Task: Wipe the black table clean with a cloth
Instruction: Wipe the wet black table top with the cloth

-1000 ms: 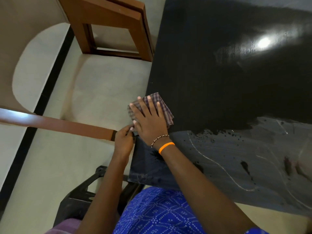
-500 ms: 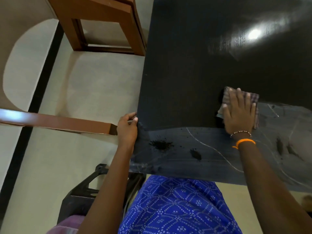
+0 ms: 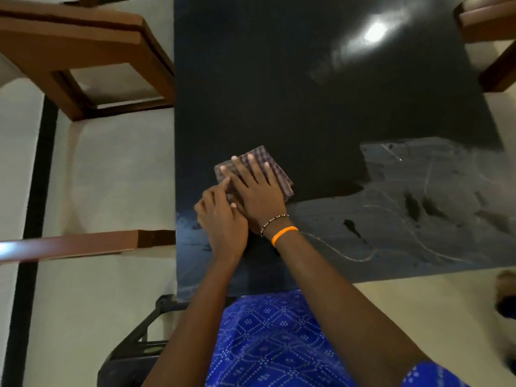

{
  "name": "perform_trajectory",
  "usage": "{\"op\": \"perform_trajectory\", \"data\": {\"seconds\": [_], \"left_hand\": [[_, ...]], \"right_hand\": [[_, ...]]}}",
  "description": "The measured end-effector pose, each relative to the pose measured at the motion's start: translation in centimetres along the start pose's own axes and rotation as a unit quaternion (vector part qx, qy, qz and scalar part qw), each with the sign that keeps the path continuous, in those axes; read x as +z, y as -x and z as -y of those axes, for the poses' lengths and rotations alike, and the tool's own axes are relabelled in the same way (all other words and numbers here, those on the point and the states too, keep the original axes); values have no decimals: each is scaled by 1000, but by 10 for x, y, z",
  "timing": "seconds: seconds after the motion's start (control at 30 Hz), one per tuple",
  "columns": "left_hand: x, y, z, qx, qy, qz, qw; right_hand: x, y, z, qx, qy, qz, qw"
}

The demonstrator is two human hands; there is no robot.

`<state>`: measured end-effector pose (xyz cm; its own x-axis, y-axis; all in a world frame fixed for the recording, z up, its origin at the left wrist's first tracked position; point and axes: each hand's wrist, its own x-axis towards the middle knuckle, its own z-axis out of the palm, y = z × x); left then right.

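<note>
A folded checked cloth [image 3: 275,170] lies flat on the black table [image 3: 293,93], near its left edge. My right hand [image 3: 258,191], with a bead bracelet and an orange band at the wrist, presses flat on the cloth with fingers spread. My left hand [image 3: 222,219] rests on the table just left of it, fingers curled, one fingertip touching the cloth's near left corner. A dusty grey patch [image 3: 418,205] with pale streaks and dark smears covers the near right part of the table; the far part is dark and glossy.
A wooden chair [image 3: 78,51] stands at the table's far left and another [image 3: 488,26] at the far right. A wooden bar [image 3: 83,243] runs in from the left toward the table edge. A dark plastic chair [image 3: 134,347] is under me. Pale floor lies all around.
My right hand slid the cloth from the table's right-middle back to the left side. My left hand left the table's left edge and came in beside the cloth.
</note>
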<state>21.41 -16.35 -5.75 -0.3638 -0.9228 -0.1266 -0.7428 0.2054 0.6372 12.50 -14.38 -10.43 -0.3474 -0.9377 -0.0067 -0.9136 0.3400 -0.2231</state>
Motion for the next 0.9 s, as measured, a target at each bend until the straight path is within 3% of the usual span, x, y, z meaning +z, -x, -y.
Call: {"op": "perform_trajectory", "data": {"seconds": [0.07, 0.23, 0.43, 0.53, 0.63, 0.73, 0.9], "left_hand": [[11, 4, -14, 26, -6, 14, 1000], [39, 15, -47, 93, -45, 72, 992], [70, 31, -63, 154, -159, 138, 966], [72, 33, -63, 151, -167, 131, 966], [70, 33, -64, 146, -165, 131, 967], [70, 36, -66, 136, -167, 130, 968], [73, 37, -74, 107, -170, 128, 971]], "right_hand": [[-6, 11, -28, 9, -4, -12, 1000], [-33, 63, -139, 149, 1, -32, 988], [-68, 130, -282, 351, 33, -38, 935], [-77, 142, -308, 413, 17, -50, 909], [-73, 128, -290, 467, 6, -69, 881], [-63, 93, -241, 423, 0, -59, 904], [-40, 32, -144, 168, -45, -5, 985]]}}
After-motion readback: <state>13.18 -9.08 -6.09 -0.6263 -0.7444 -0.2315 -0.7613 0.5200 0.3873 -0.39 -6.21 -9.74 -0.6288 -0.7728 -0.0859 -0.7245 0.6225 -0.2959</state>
